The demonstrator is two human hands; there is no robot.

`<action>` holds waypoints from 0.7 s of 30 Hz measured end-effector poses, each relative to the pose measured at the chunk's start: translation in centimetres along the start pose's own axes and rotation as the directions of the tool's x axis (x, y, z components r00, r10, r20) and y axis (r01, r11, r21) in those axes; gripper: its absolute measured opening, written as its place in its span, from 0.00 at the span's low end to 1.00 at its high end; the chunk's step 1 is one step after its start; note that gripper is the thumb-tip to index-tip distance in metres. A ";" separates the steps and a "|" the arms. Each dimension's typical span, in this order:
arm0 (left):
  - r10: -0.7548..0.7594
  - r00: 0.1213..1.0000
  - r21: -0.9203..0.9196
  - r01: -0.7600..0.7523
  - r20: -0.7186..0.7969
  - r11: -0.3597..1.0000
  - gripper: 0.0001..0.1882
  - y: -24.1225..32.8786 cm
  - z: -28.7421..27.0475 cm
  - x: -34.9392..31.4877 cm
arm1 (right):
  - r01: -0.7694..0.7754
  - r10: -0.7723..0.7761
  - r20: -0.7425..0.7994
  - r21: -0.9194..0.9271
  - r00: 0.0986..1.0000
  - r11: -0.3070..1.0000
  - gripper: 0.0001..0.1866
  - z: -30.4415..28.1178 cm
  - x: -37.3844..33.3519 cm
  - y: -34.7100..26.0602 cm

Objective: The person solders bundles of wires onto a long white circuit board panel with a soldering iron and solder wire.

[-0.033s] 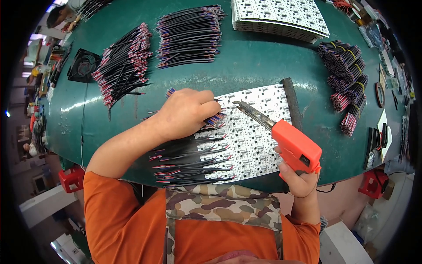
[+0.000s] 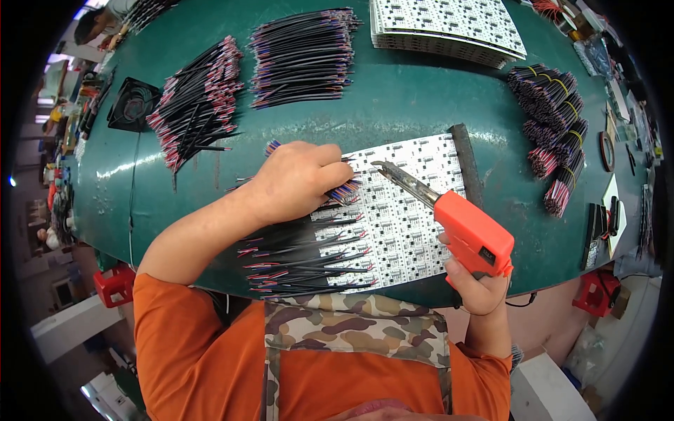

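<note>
My left hand (image 2: pixel 298 181) is closed around a bunch of short black cables (image 2: pixel 344 191) with coloured wire ends, over the left edge of a white circuit board panel (image 2: pixel 407 203). More black cables (image 2: pixel 309 270) lie in a row below that hand, their right ends on the panel. My right hand (image 2: pixel 483 286) grips a red soldering gun (image 2: pixel 474 235) by its handle. The gun's metal tip (image 2: pixel 382 165) points up and left above the panel, apart from the cables. A dark bar (image 2: pixel 467 165) runs along the panel's right edge.
Two piles of black cables, one red-ended (image 2: pixel 200 102) and one blue-ended (image 2: pixel 302 59), lie at the far left. A stack of circuit board panels (image 2: pixel 449 31) stands at the back. Tied cable bundles (image 2: pixel 554 119) lie right. A small black fan (image 2: pixel 133 105) sits far left.
</note>
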State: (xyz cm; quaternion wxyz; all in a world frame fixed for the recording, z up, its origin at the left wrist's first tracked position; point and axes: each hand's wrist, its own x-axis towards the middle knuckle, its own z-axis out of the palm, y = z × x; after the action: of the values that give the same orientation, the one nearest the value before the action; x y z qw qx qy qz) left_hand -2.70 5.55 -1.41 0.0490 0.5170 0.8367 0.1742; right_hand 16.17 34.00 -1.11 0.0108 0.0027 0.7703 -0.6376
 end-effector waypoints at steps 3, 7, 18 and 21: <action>0.035 0.999 0.004 -0.035 -0.011 0.999 0.17 0.1 0.1 0.0 | -0.032 0.032 -0.016 0.014 0.999 0.999 0.23 0.2 -0.1 0.2; 0.078 0.997 0.053 -0.077 -0.004 0.996 0.11 0.5 -0.2 0.3 | -0.034 0.034 -0.011 0.008 0.999 0.999 0.23 0.3 -0.1 0.2; 0.087 0.993 0.069 -0.092 0.078 0.993 0.09 0.2 -0.1 0.8 | 0.098 -0.096 0.029 -0.095 0.995 0.991 0.19 0.6 1.2 0.0; 0.073 0.994 0.058 -0.078 0.082 0.995 0.09 0.1 -0.2 0.5 | 0.083 -0.078 0.049 -0.134 0.996 0.988 0.19 1.0 1.7 -0.4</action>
State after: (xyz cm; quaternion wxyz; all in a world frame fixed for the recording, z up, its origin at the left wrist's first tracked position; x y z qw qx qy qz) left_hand -2.91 5.93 -1.14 0.0599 0.5560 0.8188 0.1297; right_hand 14.50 32.95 -0.95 0.0019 -0.0430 0.8109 -0.5837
